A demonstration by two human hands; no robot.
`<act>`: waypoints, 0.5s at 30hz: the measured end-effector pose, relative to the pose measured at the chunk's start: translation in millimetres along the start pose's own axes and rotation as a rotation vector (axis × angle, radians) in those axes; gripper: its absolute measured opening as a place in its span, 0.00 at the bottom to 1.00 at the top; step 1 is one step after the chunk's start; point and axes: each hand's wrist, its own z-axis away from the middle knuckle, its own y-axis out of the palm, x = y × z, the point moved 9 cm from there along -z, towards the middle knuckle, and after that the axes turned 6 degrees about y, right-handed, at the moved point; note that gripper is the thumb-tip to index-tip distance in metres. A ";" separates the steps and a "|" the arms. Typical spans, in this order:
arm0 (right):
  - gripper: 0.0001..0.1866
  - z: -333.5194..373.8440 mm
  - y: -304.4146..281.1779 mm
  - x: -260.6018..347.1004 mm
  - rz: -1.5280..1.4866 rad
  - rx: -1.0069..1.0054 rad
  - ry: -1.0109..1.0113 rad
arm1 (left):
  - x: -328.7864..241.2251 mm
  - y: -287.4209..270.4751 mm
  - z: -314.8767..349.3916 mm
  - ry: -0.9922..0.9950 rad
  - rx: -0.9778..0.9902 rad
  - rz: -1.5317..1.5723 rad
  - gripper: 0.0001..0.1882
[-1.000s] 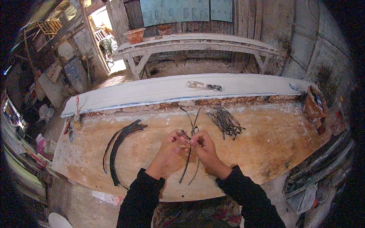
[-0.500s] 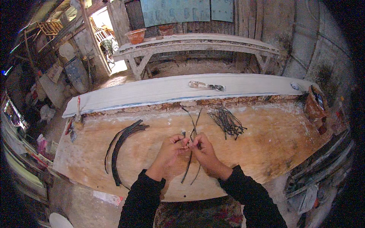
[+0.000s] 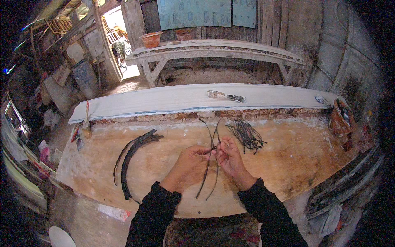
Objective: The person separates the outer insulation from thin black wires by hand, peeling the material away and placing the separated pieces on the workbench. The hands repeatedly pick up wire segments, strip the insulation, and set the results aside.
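R hand (image 3: pixel 231 158) shifted rt, strips (image 3: pixel 204 180) held, bare tabletop (image 3: pixel 296 156) nr R edge

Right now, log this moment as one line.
left hand: pinching strips | right hand: pinching strips | bundle: left of hands | pile: beyond right hand | tool: on slab

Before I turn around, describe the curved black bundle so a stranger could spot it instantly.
Find the wooden board below the long white slab. On the board's left half, left of the left hand, lies the bundle. Unlike the tangled pile on the right, its strips bow together in one arc.
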 end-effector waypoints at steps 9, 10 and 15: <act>0.20 2.2 -1.6 8.6 0.500 -0.119 -0.037 | 30.8 -30.6 -6.5 -0.080 -0.064 -0.102 0.08; 0.20 1.4 -4.2 6.4 0.606 -0.121 -0.028 | 24.9 -33.5 -7.7 -0.056 -0.065 -0.216 0.08; 0.11 3.8 -1.7 3.1 0.569 -0.178 0.036 | 31.0 -39.9 -7.7 -0.078 -0.100 -0.074 0.06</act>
